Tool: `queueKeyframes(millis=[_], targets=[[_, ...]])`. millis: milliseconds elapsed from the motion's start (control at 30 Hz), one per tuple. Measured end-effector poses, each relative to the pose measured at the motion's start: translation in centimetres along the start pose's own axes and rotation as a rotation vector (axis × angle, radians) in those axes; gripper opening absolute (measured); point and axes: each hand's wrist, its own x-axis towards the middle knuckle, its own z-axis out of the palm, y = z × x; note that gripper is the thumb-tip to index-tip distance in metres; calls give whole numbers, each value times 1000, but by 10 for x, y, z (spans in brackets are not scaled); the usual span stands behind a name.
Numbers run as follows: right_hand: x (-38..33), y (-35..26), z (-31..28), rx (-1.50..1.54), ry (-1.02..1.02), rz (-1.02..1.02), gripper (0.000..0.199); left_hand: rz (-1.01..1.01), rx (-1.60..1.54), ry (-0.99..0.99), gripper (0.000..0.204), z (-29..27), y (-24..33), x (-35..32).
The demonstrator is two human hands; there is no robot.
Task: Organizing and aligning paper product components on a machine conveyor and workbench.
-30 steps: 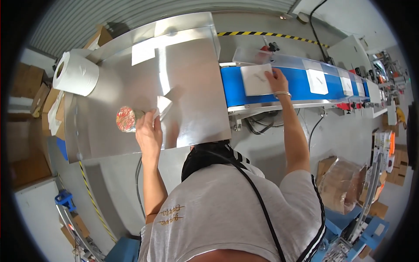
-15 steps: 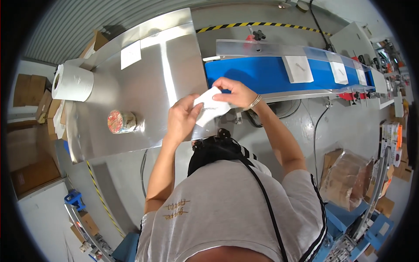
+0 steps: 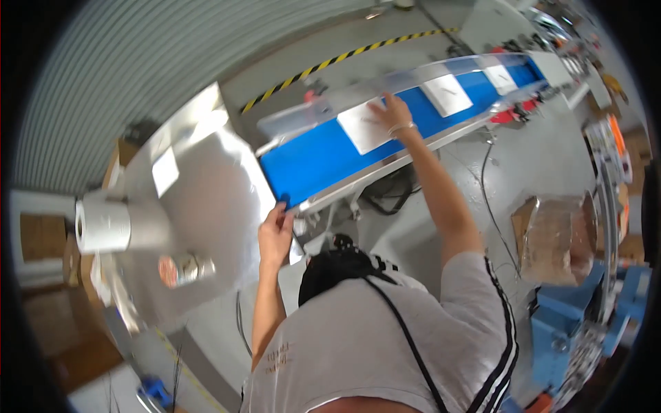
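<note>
My right hand (image 3: 394, 115) reaches over the blue conveyor belt (image 3: 313, 162), fingers apart, touching the right side of a flat white packet (image 3: 359, 131) that lies on the belt. Its fingers are not wrapped round the packet. Close to the belt's near left corner, beside the metal table's edge, is my left hand (image 3: 275, 237); its fingers are slightly apart and nothing shows in them. Further along the belt lie another white packet (image 3: 446, 95) and a third one (image 3: 500, 79). Motion blurs the picture somewhat.
The shiny metal table (image 3: 213, 206) at left bears a white roll (image 3: 103, 226), a tipped-over round container (image 3: 184, 270) and a white sheet (image 3: 165, 172). A clear guard (image 3: 296, 122) runs along the belt's far side. A plastic-lined carton (image 3: 558, 237) sits at right.
The white packet from my hands now lies on the belt under my right hand, which moved right. My left hand let go and moved to the belt's corner. The view has turned.
</note>
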Motion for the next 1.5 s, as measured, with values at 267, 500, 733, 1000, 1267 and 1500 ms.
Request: queueKeyframes(millis=[267,500,733,1000,1267,1500], targets=[[-147,-22,-35,198,198,6,50,241,132,93,22,29,-73,0],[-306,-24,-46,234,69,377,32,412,75,47,16,33,-78,2],[-414,-67,-67,182,229,550,24,739,-62,-118,17,35,-91,18],[-526,-146,-98,142,296,677,27,880,-39,-446,21,59,-66,-10],[-640,-199,-164,404,446,710,27,1019,-314,-767,22,100,-10,-160],[-793,-232,-208,314,612,856,29,1144,-358,-980,19,103,6,-333]])
